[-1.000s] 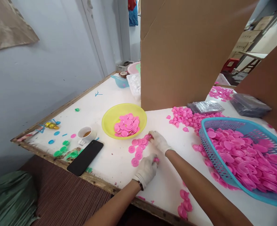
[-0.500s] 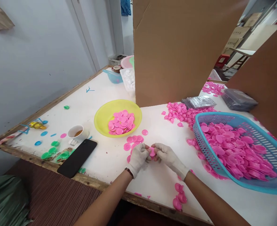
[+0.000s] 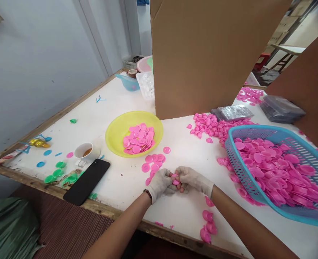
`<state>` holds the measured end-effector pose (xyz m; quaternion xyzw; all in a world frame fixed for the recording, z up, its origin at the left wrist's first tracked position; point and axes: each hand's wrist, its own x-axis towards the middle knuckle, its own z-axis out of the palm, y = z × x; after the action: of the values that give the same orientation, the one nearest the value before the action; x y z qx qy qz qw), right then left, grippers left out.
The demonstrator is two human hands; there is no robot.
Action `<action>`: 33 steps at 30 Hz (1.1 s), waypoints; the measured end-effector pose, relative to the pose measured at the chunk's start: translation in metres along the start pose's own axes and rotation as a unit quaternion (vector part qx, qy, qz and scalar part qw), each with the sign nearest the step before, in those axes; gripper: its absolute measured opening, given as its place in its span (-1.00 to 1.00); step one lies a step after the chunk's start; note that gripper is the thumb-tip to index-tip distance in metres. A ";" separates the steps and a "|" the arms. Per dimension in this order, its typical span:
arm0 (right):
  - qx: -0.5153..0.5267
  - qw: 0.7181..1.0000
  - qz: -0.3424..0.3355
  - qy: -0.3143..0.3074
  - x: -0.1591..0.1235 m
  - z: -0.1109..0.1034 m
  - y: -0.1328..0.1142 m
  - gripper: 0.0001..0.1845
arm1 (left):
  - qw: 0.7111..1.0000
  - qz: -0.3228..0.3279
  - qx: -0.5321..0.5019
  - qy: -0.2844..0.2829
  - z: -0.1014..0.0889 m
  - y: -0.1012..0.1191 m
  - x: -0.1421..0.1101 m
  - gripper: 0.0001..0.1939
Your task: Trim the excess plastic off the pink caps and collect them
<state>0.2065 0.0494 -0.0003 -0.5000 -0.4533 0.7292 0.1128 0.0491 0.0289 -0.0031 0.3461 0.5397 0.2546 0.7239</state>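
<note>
Between my gloved fingertips is a small pink plastic piece [image 3: 176, 180], partly covered by them. My left hand [image 3: 161, 184] grips its left side, and my right hand [image 3: 193, 180] grips its right side. Just beyond my left hand lie several flat pink discs [image 3: 155, 167]. A yellow bowl [image 3: 112, 138] farther off holds a heap of pink discs [image 3: 138, 138]. To the right, a blue basket [image 3: 236, 169] is filled with pink cup-like pieces [image 3: 277, 172]. A few more pink pieces [image 3: 209, 222] lie near the table's front edge, beside my right forearm.
A black phone [image 3: 87, 181] and a white cup with brown liquid [image 3: 87, 153] are at the left, near green caps [image 3: 57, 172]. A cardboard sheet [image 3: 210, 57] stands behind the bowl. Loose pink pieces [image 3: 215, 126] and plastic-wrapped packs [image 3: 233, 113] lie behind the basket.
The pink piece has tilted between my fingers, and less of its face shows. My hands stay close together. The view has shifted slightly.
</note>
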 end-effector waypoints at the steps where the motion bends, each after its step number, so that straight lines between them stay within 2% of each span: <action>1: -0.001 1.000 0.005 -0.001 0.002 0.000 0.000 -0.74 | 1.000 -0.003 0.009 0.009 0.001 0.000 0.002 -0.66; 4: -0.030 0.998 0.012 0.053 0.007 0.002 0.000 -0.81 | 0.999 0.008 0.022 0.046 0.006 0.000 0.006 -0.74; 7: -0.055 0.994 0.010 0.098 0.009 0.003 -0.001 -0.84 | 0.998 0.026 0.023 0.043 0.008 0.004 0.006 -0.78; 12: -0.039 0.996 0.018 0.074 0.008 0.002 -0.010 -0.83 | 0.996 0.012 0.088 0.014 0.004 0.016 0.004 -0.73; 15: -0.011 0.997 0.006 0.072 0.006 -0.001 -0.014 -0.80 | 0.990 0.002 0.128 0.053 0.004 0.016 0.001 -0.75; 17: 0.051 0.992 -0.036 0.106 -0.004 -0.011 -0.014 -0.77 | 0.978 0.042 0.181 0.100 0.007 0.012 -0.004 -0.75; 19: 0.165 0.964 -0.137 0.155 -0.025 -0.027 -0.012 -0.76 | 0.947 0.127 0.263 0.131 0.014 0.005 -0.010 -0.79; 20: 0.229 0.936 -0.202 0.176 -0.039 -0.037 -0.010 -0.77 | 0.924 0.181 0.311 0.130 0.020 0.000 -0.014 -0.84; 22: 0.334 0.863 -0.319 0.204 -0.068 -0.054 -0.008 -0.76 | 0.864 0.280 0.410 0.084 0.037 -0.009 -0.022 -0.91; 23: 0.359 0.839 -0.348 0.214 -0.080 -0.060 -0.008 -0.74 | 0.829 0.318 0.457 0.042 0.047 -0.013 -0.025 -0.89; 24: 0.367 0.830 -0.357 0.221 -0.087 -0.064 -0.009 -0.72 | 0.791 0.347 0.503 -0.005 0.058 -0.016 -0.027 -0.87; 25: 0.355 0.836 -0.351 0.227 -0.090 -0.064 -0.011 -0.72 | 0.750 0.372 0.544 -0.049 0.068 -0.018 -0.028 -0.85; 26: 0.321 0.855 -0.335 0.233 -0.086 -0.063 -0.014 -0.74 | 0.710 0.393 0.579 -0.079 0.076 -0.020 -0.028 -0.84; 28: 0.190 0.905 -0.292 0.243 -0.063 -0.053 -0.021 -0.82 | 0.651 0.417 0.627 -0.095 0.085 -0.020 -0.026 -0.82; 30: -0.014 0.934 -0.248 0.257 -0.027 -0.039 -0.029 -0.83 | 0.635 0.413 0.651 -0.052 0.079 -0.019 -0.022 -0.84; 32: -0.204 0.919 -0.199 0.273 0.012 -0.027 -0.040 -0.70 | 0.646 0.384 0.660 0.010 0.064 -0.016 -0.019 -0.83; 33: -0.252 0.908 -0.190 0.276 0.030 -0.022 -0.046 -0.66 | 0.654 0.366 0.661 0.039 0.054 -0.015 -0.018 -0.81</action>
<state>0.1979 0.1056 0.0145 -0.5974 -0.6591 0.3886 0.2401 0.0956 -0.0058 0.0054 0.8924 0.4228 0.0881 0.1308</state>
